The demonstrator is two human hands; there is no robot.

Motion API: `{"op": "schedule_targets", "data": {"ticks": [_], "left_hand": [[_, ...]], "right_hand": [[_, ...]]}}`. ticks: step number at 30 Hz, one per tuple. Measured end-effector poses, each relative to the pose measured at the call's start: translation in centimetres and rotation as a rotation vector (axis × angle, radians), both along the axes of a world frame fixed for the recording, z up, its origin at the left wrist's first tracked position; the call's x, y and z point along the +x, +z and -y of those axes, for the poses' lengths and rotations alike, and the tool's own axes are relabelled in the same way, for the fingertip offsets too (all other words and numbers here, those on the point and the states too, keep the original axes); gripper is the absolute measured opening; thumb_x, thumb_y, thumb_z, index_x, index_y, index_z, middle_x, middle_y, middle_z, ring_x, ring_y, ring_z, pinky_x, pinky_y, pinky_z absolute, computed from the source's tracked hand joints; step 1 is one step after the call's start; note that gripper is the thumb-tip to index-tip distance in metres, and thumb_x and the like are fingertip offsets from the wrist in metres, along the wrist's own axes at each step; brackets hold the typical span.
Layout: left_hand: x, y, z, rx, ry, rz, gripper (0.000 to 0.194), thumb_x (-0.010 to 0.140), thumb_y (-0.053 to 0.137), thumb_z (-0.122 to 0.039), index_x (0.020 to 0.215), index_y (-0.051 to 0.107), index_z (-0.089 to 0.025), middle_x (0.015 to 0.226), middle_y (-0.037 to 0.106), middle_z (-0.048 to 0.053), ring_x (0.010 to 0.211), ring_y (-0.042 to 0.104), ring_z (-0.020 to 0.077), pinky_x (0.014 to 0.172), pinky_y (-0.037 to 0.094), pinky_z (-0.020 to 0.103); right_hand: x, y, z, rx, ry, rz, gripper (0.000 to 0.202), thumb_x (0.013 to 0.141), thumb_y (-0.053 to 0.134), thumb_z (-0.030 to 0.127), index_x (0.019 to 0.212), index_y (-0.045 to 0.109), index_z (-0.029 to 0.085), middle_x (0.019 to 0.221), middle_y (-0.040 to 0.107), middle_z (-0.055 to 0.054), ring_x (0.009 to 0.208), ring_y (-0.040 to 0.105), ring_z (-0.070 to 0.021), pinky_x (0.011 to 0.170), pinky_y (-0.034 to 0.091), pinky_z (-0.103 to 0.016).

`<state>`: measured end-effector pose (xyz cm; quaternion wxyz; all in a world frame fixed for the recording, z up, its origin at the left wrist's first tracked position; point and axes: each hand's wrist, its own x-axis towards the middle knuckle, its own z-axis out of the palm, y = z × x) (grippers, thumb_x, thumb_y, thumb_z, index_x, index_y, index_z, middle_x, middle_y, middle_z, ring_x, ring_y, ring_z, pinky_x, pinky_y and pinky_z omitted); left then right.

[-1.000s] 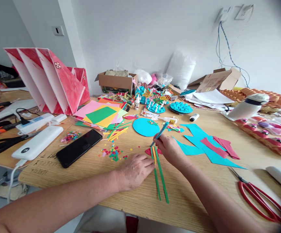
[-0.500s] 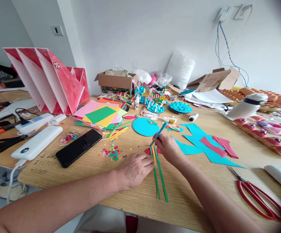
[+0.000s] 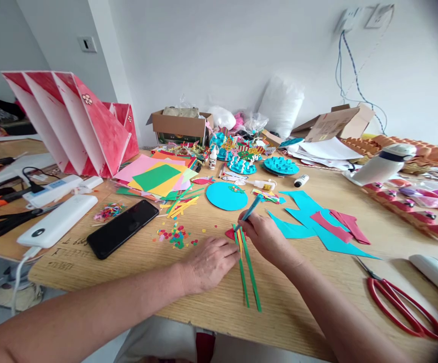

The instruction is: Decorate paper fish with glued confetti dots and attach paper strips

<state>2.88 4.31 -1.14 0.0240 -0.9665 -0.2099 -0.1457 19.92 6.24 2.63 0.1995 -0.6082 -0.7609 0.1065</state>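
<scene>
A blue pen [image 3: 255,205] slants up out of my right hand [image 3: 262,234], whose fingers are closed round it. Its lower tip meets a small red paper piece [image 3: 230,233], part of which the hand hides. Over that piece run green paper strips [image 3: 252,280] and a thin yellow paper strip [image 3: 240,244], trailing toward the table's front edge. My left hand [image 3: 213,262] rests palm down beside them, fingers bent and fingertips holding the strips against the table. Just beyond lies a blue paper circle [image 3: 226,196] with a small green decorated piece on it.
Paper dots [image 3: 175,236] and a black phone [image 3: 122,229] lie to the left, with stacked coloured paper [image 3: 156,179] behind. Blue paper offcuts [image 3: 317,222] and red-handled scissors [image 3: 404,307] are on the right. A glue bottle [image 3: 212,158] stands farther back.
The pen and my right hand have shifted very slightly, with the pen leaning a little lower. My left hand stays in place on the strips.
</scene>
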Motion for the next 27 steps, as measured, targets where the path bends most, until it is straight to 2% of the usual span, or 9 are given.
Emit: {"op": "schedule_targets", "data": {"ticks": [12,18,27], "left_hand": [[0.1,-0.2,-0.1,-0.009,-0.013,0.006,0.021,0.087,0.039,-0.015,0.105,0.049,-0.014,0.104,0.055,0.004,0.097,0.047,0.0172,0.084,0.039,0.032],[0.0,0.0,0.0,-0.029,-0.013,0.019,0.019,0.088,0.037,-0.017,0.102,0.050,-0.015,0.102,0.055,0.004,0.098,0.047,0.0169,0.085,0.039,0.032],[0.1,0.2,0.1,-0.044,-0.010,0.008,0.018,0.088,0.036,-0.018,0.099,0.051,-0.016,0.096,0.055,0.004,0.095,0.048,0.0169,0.082,0.040,0.031]], "right_hand": [[-0.1,0.3,1.7,-0.015,0.024,-0.035,0.017,0.082,0.036,0.024,0.077,0.051,0.018,0.063,0.060,-0.004,0.058,0.056,-0.0150,0.054,0.037,-0.023],[-0.3,0.5,2.5,-0.028,0.049,-0.018,0.016,0.082,0.036,0.023,0.077,0.050,0.017,0.069,0.062,-0.005,0.061,0.057,-0.0152,0.056,0.037,-0.024],[-0.5,1.0,2.9,-0.054,0.021,-0.042,0.015,0.081,0.037,0.023,0.075,0.050,0.018,0.066,0.061,-0.004,0.058,0.055,-0.0144,0.053,0.036,-0.023]]}}
